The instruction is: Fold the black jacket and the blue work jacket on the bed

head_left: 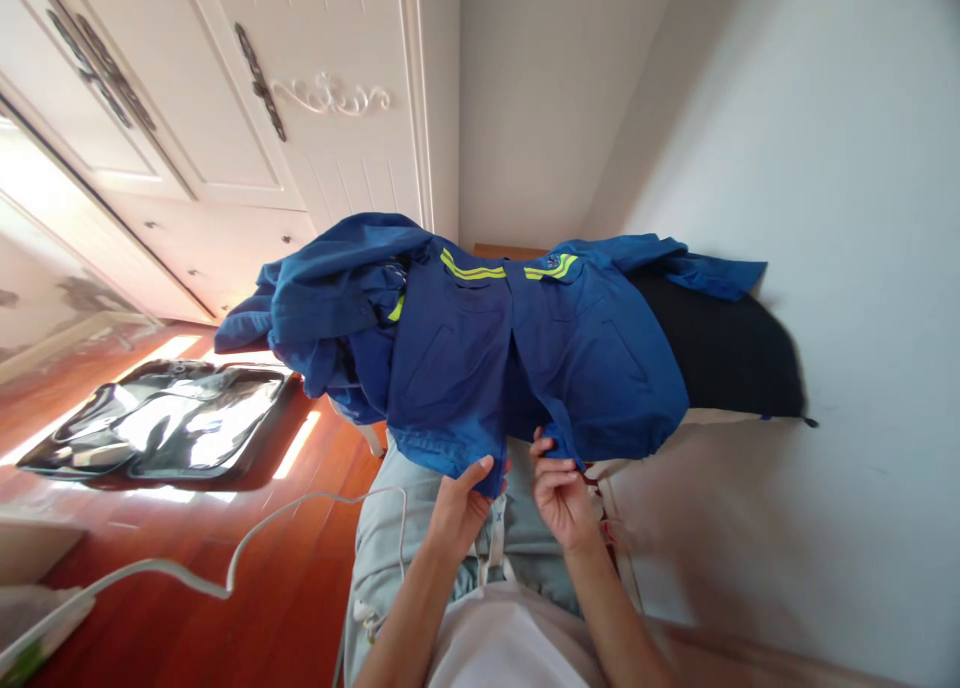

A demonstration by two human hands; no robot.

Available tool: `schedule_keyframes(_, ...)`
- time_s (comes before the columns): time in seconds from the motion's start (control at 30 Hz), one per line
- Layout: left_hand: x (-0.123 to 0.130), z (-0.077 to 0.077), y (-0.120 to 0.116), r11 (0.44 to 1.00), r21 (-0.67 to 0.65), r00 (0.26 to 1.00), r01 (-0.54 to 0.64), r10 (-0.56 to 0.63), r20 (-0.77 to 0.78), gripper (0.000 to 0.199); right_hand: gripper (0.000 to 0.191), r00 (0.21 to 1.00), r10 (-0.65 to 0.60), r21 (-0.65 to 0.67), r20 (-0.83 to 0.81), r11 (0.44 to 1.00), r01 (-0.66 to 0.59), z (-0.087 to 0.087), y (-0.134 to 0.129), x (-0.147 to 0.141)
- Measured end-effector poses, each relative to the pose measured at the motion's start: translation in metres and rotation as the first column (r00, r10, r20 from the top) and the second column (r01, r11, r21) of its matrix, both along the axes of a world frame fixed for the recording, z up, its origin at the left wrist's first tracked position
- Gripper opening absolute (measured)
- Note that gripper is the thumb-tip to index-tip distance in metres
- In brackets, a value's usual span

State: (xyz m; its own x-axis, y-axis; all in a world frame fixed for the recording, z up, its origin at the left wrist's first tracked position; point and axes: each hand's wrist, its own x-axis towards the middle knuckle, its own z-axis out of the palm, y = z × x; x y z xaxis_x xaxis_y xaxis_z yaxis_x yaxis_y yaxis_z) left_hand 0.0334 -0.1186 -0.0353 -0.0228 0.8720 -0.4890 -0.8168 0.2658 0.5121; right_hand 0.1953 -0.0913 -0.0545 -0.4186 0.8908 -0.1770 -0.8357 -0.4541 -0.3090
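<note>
A blue jacket with yellow-green stripes across the chest lies spread in front of me, its front parted at the lower middle. My left hand pinches the bottom corner of one front edge, thumb on top. The opposite front edge is held at its hem by my right hand, palm turned up and fingers curled on the cloth. One sleeve stretches to the right over a black item. At the left, more blue cloth is bunched up; I cannot tell whether all of it belongs to this jacket.
An open suitcase lies on the red wooden floor at the left. A white cable runs from there to my lap, over grey-green trousers. White wardrobe doors stand behind, and a wall closes the right side.
</note>
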Motion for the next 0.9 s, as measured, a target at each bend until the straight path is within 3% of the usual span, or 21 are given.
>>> schedule_keyframes(0.13, 0.009, 0.016, -0.002, 0.993, 0.121, 0.997, 0.012, -0.002, -0.076, 0.038, 0.033, 1.0, -0.001, 0.055, -0.006, 0.998, 0.002, 0.009, -0.002, -0.008)
schedule_keyframes(0.27, 0.016, 0.029, 0.0, 0.986, 0.16, 0.994, 0.043, -0.026, -0.11, 0.025, 0.035, 1.0, -0.031, 0.062, 0.002, 0.998, 0.031, 0.013, -0.003, -0.01)
schedule_keyframes(0.43, 0.024, 0.047, 0.006, 0.981, 0.187, 0.99, 0.057, -0.031, -0.136, 0.027, 0.024, 0.992, -0.082, 0.026, 0.096, 0.996, 0.08, 0.021, -0.01, -0.011)
schedule_keyframes(0.53, 0.03, 0.055, 0.01, 0.984, 0.169, 0.986, 0.062, -0.034, -0.163, 0.034, 0.005, 0.978, -0.045, 0.073, 0.204, 0.997, 0.03, 0.022, -0.012, -0.016)
schedule_keyframes(0.6, 0.034, 0.057, 0.013, 0.988, 0.143, 0.975, 0.061, -0.028, -0.221, 0.033, 0.019, 0.952, 0.033, 0.094, 0.305, 0.993, -0.064, 0.02, -0.011, -0.019)
schedule_keyframes(0.67, 0.036, 0.056, 0.015, 0.99, 0.132, 0.953, 0.044, -0.002, -0.304, 0.031, 0.045, 0.864, 0.11, 0.094, 0.491, 0.98, -0.178, 0.02, -0.01, -0.017)
schedule_keyframes(0.73, 0.036, 0.054, 0.016, 0.987, 0.161, 0.929, 0.011, 0.05, -0.366, 0.026, 0.069, 0.676, 0.161, 0.094, 0.719, 0.941, -0.324, 0.024, -0.009, -0.008)
schedule_keyframes(0.83, 0.035, 0.053, 0.017, 0.977, 0.213, 0.914, -0.031, 0.114, -0.391, 0.028, 0.088, 0.356, 0.232, 0.052, 0.905, 0.771, -0.634, 0.041, -0.012, 0.016)
schedule_keyframes(0.9, 0.036, 0.052, 0.016, 0.977, 0.214, 0.91, -0.023, 0.109, -0.401, 0.028, 0.088, 0.219, 0.239, 0.01, 0.946, 0.652, -0.758, 0.058, -0.017, 0.031)
